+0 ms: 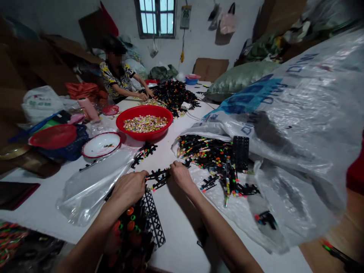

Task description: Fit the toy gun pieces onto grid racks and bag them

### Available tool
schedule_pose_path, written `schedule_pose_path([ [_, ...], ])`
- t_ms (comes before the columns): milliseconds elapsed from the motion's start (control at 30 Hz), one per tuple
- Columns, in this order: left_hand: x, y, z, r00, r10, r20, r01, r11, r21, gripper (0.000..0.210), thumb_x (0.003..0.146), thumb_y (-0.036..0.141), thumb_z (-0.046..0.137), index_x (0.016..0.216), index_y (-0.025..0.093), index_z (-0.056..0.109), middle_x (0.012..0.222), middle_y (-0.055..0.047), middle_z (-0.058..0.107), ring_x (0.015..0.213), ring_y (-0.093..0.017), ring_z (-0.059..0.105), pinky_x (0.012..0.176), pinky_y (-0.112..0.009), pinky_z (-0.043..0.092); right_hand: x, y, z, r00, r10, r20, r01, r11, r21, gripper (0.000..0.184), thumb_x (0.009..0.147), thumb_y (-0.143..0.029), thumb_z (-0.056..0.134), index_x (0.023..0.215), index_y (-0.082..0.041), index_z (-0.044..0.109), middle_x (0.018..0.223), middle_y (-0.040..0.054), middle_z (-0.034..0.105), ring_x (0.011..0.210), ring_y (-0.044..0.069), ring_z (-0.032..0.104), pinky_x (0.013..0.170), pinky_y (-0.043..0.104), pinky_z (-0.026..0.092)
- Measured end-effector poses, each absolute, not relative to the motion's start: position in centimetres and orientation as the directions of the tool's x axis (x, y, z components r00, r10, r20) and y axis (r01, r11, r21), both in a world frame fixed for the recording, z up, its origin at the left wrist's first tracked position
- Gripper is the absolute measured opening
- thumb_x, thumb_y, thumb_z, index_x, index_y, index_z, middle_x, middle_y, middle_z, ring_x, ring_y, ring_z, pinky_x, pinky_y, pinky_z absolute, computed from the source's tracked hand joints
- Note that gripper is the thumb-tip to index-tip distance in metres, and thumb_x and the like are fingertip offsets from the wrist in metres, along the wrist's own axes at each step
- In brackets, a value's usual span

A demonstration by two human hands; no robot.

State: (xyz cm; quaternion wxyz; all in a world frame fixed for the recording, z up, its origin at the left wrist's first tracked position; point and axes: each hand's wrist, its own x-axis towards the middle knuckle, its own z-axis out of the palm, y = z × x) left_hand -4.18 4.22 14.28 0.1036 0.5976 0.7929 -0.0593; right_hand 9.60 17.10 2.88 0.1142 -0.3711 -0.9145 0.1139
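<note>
My left hand (pixel 132 188) has its fingers curled together above a black lattice rack (pixel 155 216); what they pinch is hidden. Close to its fingertips is the coloured end of a small black toy gun (pixel 156 175). My right hand (pixel 181 175) is closed at the other end of these black pieces, its fingertips pressed together on one. Another toy gun (pixel 160 182) lies just below on the white table (pixel 182 223). Under my left forearm stand several black pieces with orange and green tips (pixel 131 223), partly hidden by the arm.
A white sack (pixel 284 113) on the right spills black toy guns (pixel 210 151). Ahead stands a red basin (pixel 145 134) of small colourful pieces, beside a white dish (pixel 101 146). Plastic film (pixel 93 189) lies left. Across the table a person (pixel 119 81) handles pieces near a dark heap (pixel 176 94).
</note>
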Motion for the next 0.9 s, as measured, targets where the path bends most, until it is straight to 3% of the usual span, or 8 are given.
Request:
schedule_pose_path([
  [233, -3.9, 4.5, 14.4, -0.223, 0.937, -0.267, 0.971, 0.239, 0.028, 0.046, 0.082, 0.011, 0.035, 0.12, 0.022, 0.058, 0.104, -0.012, 0.069, 0.099, -0.027, 0.064, 0.08, -0.037, 0.048, 7.5, 19.9, 3.1, -0.681, 0.72, 0.134, 0.627, 0.668, -0.402, 0.01, 0.08, -0.008, 0.056, 0.071, -0.013, 0.059, 0.074, 0.004, 0.056, 0.071, 0.016, 0.052, 0.063, 0.026, 0.036],
  [333, -3.8, 4.5, 14.3, -0.219, 0.944, -0.246, 0.97, 0.237, 0.047, 0.044, 0.084, 0.014, 0.034, 0.122, 0.022, 0.056, 0.108, -0.012, 0.068, 0.101, -0.027, 0.063, 0.081, -0.037, 0.047, 8.4, 18.9, 4.1, -0.64, 0.75, 0.168, 0.612, 0.63, -0.478, 0.007, 0.084, -0.013, 0.053, 0.081, -0.013, 0.059, 0.073, 0.003, 0.056, 0.067, 0.014, 0.051, 0.063, 0.025, 0.035],
  [433, -4.0, 4.4, 14.5, -0.236, 0.941, -0.242, 0.965, 0.256, 0.055, 0.043, 0.086, 0.016, 0.034, 0.125, 0.019, 0.053, 0.107, -0.014, 0.068, 0.1, -0.027, 0.063, 0.081, -0.037, 0.047, 10.0, 15.4, 4.2, -0.615, 0.758, 0.218, 0.472, 0.575, -0.668, 0.019, 0.092, -0.029, 0.042, 0.099, -0.015, 0.054, 0.074, 0.0007, 0.057, 0.064, 0.012, 0.052, 0.06, 0.023, 0.036],
  [567, -4.5, 3.8, 15.3, -0.234, 0.961, -0.149, 0.964, 0.25, 0.096, 0.044, 0.093, 0.031, 0.03, 0.129, 0.013, 0.049, 0.113, -0.016, 0.065, 0.106, -0.028, 0.061, 0.089, -0.039, 0.044, 10.9, 9.4, 1.4, -0.657, 0.746, 0.111, 0.218, 0.329, -0.919, 0.018, 0.088, -0.033, 0.044, 0.091, -0.018, 0.053, 0.065, -0.0032, 0.052, 0.055, 0.011, 0.047, 0.051, 0.021, 0.035],
  [633, -4.6, 3.6, 15.4, -0.221, 0.971, -0.087, 0.967, 0.23, 0.111, 0.047, 0.093, 0.039, 0.031, 0.127, 0.013, 0.05, 0.118, -0.016, 0.063, 0.11, -0.028, 0.058, 0.093, -0.039, 0.042, 10.5, 7.8, -0.1, -0.638, 0.768, 0.057, 0.22, 0.253, -0.942, 0.018, 0.087, -0.033, 0.044, 0.091, -0.018, 0.054, 0.065, -0.0022, 0.053, 0.056, 0.012, 0.048, 0.052, 0.022, 0.037],
  [700, -4.6, 3.4, 15.1, -0.196, 0.976, -0.099, 0.971, 0.207, 0.12, 0.048, 0.093, 0.043, 0.03, 0.123, 0.014, 0.054, 0.117, -0.014, 0.064, 0.109, -0.028, 0.059, 0.093, -0.039, 0.042, 9.8, 7.5, -1.0, -0.611, 0.785, 0.102, 0.192, 0.273, -0.943, 0.022, 0.089, -0.032, 0.042, 0.099, -0.018, 0.056, 0.074, 0.0012, 0.059, 0.064, 0.015, 0.052, 0.059, 0.025, 0.042],
  [800, -4.4, 3.4, 14.2, -0.213, 0.968, -0.131, 0.965, 0.229, 0.125, 0.055, 0.093, 0.052, 0.027, 0.122, 0.016, 0.055, 0.111, -0.013, 0.066, 0.104, -0.028, 0.061, 0.091, -0.04, 0.043, 8.5, 8.0, -1.2, -0.67, 0.709, 0.222, 0.184, 0.448, -0.875, 0.025, 0.088, -0.024, 0.041, 0.107, -0.017, 0.054, 0.094, 0.0073, 0.062, 0.081, 0.019, 0.056, 0.074, 0.03, 0.046],
  [900, -4.4, 3.7, 13.8, -0.222, 0.968, -0.116, 0.964, 0.236, 0.125, 0.063, 0.089, 0.062, 0.025, 0.126, 0.018, 0.052, 0.111, -0.014, 0.066, 0.104, -0.029, 0.061, 0.09, -0.04, 0.043, 7.4, 8.3, -0.8, -0.765, 0.615, 0.19, 0.3, 0.601, -0.741, 0.026, 0.083, -0.013, 0.039, 0.104, -0.014, 0.054, 0.099, 0.0119, 0.061, 0.089, 0.021, 0.056, 0.08, 0.032, 0.046],
])
